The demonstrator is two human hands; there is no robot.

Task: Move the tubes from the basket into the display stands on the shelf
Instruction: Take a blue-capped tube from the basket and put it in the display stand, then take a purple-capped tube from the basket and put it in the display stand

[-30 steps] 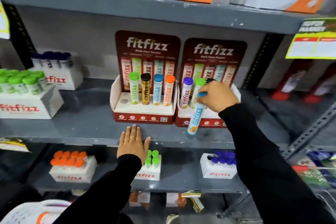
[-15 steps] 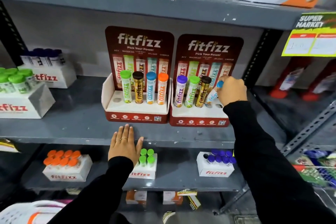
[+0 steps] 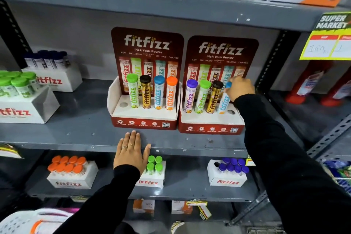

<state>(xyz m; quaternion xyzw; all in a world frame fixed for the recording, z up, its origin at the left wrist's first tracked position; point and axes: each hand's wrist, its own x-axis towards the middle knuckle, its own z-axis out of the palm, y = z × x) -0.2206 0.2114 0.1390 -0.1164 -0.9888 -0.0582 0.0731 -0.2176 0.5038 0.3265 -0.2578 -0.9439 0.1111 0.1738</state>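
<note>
Two red fitfizz display stands sit side by side on the middle shelf. The left stand holds green, black, blue and orange capped tubes, with its leftmost hole bare. The right stand holds purple, green and black capped tubes. My right hand grips the top of a blue-capped tube that stands in the fourth hole, slightly tilted. The rightmost hole beside it is bare. My left hand rests flat on the shelf's front edge, fingers spread. A corner of the white basket shows at the bottom left.
White fitfizz boxes of green-capped tubes and dark-capped tubes stand at the shelf's left. The lower shelf carries boxes of orange, green and purple tubes. A yellow price sign hangs at the right.
My right hand carried the blue-capped tube up from in front of the right stand and set it into the fourth hole. My left hand stayed on the shelf edge.
</note>
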